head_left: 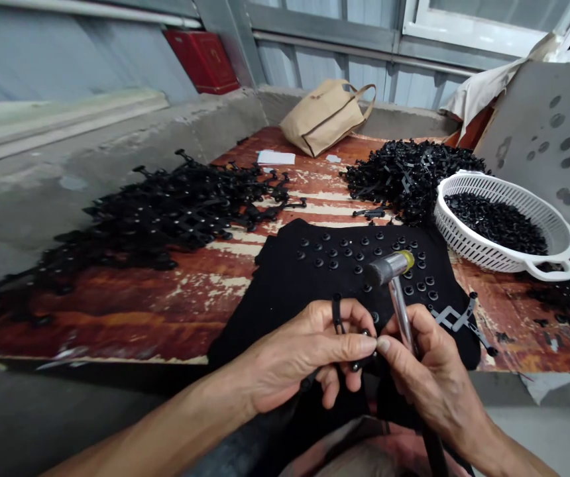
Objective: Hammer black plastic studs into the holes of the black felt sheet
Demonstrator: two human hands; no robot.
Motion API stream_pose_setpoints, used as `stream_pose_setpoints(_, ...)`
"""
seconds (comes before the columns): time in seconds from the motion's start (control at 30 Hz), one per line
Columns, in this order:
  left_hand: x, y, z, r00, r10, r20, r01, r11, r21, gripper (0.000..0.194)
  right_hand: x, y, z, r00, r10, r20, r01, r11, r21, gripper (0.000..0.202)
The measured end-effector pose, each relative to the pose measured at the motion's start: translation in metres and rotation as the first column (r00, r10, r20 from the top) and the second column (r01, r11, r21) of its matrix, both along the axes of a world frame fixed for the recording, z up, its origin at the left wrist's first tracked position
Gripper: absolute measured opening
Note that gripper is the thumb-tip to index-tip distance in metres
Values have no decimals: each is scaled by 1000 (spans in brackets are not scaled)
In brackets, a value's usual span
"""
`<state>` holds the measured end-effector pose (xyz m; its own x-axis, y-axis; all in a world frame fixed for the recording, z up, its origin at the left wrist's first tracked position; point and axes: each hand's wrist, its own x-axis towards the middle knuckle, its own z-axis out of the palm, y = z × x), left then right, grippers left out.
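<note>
My left hand (322,348) pinches a small black jointed linkage (337,313), whose arms stick out above and below the fingers. The fingertips of my right hand (421,364) meet those of the left at the linkage. A small hammer (389,267) with a grey and yellow head is also held in my right hand, its metal shaft between the fingers. Both hands are over the near edge of a black cloth (285,285). Rows of small round black caps (333,252) lie on the cloth. Beside my right hand rests a flat grey-black scissor linkage (456,319).
Black linkages form a long pile (166,205) at left and another heap (414,175) at the back right. A white plastic basket (504,255) holds small black parts. A tan bag (325,116) and white paper (276,158) lie on the worn reddish table (190,298).
</note>
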<state>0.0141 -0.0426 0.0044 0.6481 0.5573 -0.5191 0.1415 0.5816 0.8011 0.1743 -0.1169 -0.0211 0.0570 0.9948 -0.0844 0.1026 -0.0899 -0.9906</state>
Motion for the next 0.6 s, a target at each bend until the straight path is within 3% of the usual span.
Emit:
stream_pose_setpoints(0.17,-2,-3,1,999,27,-33,-26,999,34,42,4,-6,2,999,-28,-18,27,999,-29,25)
stream_pose_setpoints(0.27,-3,2,0,986,138,-92,-134,990,44,44,13,-21,-2,991,-112,-71,107,992,-65,33)
stream_pose_setpoints(0.4,-1,9,-4,952,261,-160,-253,965,72,48,24,-46,-12,974,-221,-55,208,961,-180,42)
stream_pose_setpoints(0.6,2,10,-4,923,322,-209,-311,947,83,52,25,-69,-18,938,-347,0,335,907,-256,58)
